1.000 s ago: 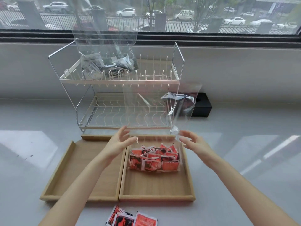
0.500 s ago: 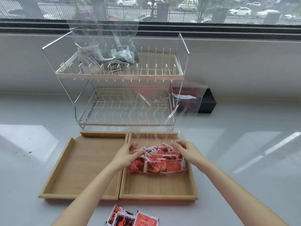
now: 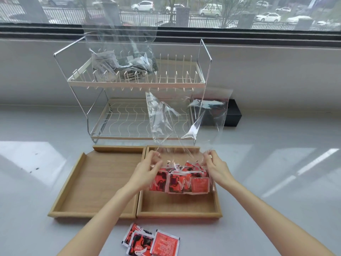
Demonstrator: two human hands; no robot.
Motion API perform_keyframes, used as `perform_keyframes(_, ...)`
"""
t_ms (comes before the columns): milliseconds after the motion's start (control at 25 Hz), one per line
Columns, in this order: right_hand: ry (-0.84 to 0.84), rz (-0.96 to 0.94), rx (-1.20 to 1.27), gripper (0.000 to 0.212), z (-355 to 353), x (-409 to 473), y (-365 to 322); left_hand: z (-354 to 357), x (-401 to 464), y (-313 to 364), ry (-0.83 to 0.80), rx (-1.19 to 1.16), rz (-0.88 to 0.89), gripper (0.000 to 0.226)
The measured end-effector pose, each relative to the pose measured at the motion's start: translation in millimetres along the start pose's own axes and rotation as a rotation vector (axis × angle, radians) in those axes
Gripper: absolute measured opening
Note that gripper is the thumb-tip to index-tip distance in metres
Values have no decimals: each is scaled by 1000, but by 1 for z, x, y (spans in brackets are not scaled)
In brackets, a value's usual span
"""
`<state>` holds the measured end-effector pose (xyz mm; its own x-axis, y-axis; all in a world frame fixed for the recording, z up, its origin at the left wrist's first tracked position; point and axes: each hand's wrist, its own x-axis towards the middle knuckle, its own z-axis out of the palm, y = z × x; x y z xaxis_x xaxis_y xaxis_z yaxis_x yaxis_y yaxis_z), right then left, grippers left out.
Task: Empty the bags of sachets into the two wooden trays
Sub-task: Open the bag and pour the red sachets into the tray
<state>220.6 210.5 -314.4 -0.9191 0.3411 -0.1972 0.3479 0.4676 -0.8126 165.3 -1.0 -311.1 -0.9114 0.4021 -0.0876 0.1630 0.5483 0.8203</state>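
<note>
Two wooden trays lie side by side: the left tray [image 3: 96, 183] holds nothing, the right tray [image 3: 177, 206] holds a clear plastic bag [image 3: 184, 122] full of red sachets [image 3: 180, 181]. My left hand [image 3: 147, 171] grips the bag's left side and my right hand [image 3: 215, 168] grips its right side, both over the right tray. The bag's open top stands up in front of the rack. A second clear bag of grey sachets [image 3: 121, 63] rests on the rack's upper shelf.
A two-tier wire dish rack [image 3: 136, 84] stands behind the trays on the white counter. Three loose red sachets [image 3: 150, 242] lie at the front edge. A black box [image 3: 233, 113] sits right of the rack, below the window.
My hands dropped from open beside the bag's top to gripping the sachet-filled bottom on both sides. The bag's top has crumpled and leaned back.
</note>
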Motion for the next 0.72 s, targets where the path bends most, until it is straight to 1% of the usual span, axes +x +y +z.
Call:
perform_keyframes(160, 44, 48, 27, 25, -7, -20, 4, -4, -17, -2, -8, -144, -75, 11)
perform_keyframes(360, 12, 108, 25, 31, -2, -51, 15, -2, -46, -26, -59, -227, -303, 20)
perform_keyframes(440, -8, 135, -5, 31, 2, -58, 19, 3, -55, -29, -36, -243, -359, 25)
perform_keyframes(520, -31, 199, -32, 38, 5, -61, 21, 8, -61, -27, -6, -273, -367, 40)
perform_keyframes(600, -68, 250, -2, 50, 6, -65, 24, 9, -68, -25, -26, -265, -305, 63)
perform_keyframes(680, -120, 256, -4, 57, 2, -73, 26, 9, -74, -30, -72, -178, -236, 84)
perform_keyframes(720, -140, 235, -9, 60, 1, -77, 28, 10, -77, -33, -92, -111, -206, 91)
